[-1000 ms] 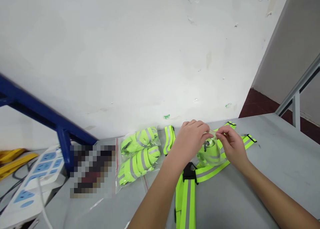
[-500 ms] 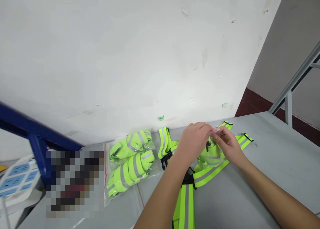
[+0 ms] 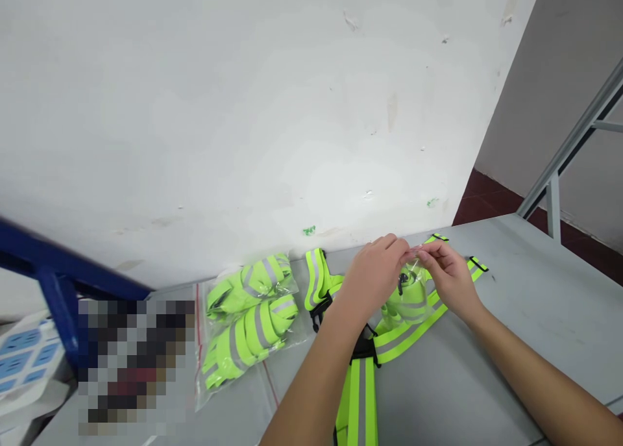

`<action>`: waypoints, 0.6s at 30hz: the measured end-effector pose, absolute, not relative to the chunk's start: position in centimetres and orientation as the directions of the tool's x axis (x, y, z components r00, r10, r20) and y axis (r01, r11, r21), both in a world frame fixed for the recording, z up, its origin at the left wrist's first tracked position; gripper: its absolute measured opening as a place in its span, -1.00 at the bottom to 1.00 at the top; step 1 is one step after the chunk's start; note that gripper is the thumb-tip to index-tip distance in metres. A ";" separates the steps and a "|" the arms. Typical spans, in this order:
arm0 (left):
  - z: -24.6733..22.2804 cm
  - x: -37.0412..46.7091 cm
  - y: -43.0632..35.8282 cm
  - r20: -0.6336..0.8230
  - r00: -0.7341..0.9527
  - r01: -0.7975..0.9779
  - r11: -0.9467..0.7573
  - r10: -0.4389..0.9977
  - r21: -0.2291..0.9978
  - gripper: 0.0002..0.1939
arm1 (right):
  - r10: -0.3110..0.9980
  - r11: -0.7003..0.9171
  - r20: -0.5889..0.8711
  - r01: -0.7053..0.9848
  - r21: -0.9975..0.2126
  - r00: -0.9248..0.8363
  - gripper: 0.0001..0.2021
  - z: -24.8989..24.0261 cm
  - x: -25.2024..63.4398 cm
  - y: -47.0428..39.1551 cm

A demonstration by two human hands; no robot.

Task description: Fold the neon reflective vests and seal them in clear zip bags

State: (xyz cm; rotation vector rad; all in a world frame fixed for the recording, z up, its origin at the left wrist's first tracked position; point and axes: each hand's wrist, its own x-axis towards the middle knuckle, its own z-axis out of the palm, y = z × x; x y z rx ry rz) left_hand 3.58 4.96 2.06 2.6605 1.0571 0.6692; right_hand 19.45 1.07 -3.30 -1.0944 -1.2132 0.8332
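My left hand [image 3: 377, 274] and my right hand [image 3: 450, 276] pinch the red-edged top of a clear plastic bag [image 3: 413, 297], their fingertips close together. Inside the bag is a rolled neon-yellow strap with a grey stripe and a small black part. Under and around the bag lies a loose neon-yellow reflective harness [image 3: 363, 400] with black buckles, partly hidden by my left forearm. Two clear bags of folded neon straps, an upper one [image 3: 253, 280] and a lower one [image 3: 250, 342], rest to the left of the harness.
The grey table [image 3: 448, 394] meets a scuffed white wall [image 3: 243, 121]. A blue metal frame [image 3: 58, 284] and a white and blue item [image 3: 24, 355] are at the left, beside a pixelated patch. A grey metal frame [image 3: 555, 199] rises at the right.
The view has shifted slightly. My right hand has tilted, and the bag's top edge is now stretched flatter between my two hands.
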 end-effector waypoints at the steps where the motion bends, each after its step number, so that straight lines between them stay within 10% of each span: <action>1: 2.0 3.6 5.0 0.337 0.642 0.599 -0.725 0.688 0.340 -0.80 | 0.937 0.292 0.298 0.061 -0.955 0.181 -0.85 -3.3 19.4 1.1; 18: 2.4 3.5 4.5 0.300 0.661 0.536 -0.713 0.688 0.453 -0.77 | 0.947 0.321 0.321 -0.096 -0.942 0.020 -0.89 -2.8 20.4 1.0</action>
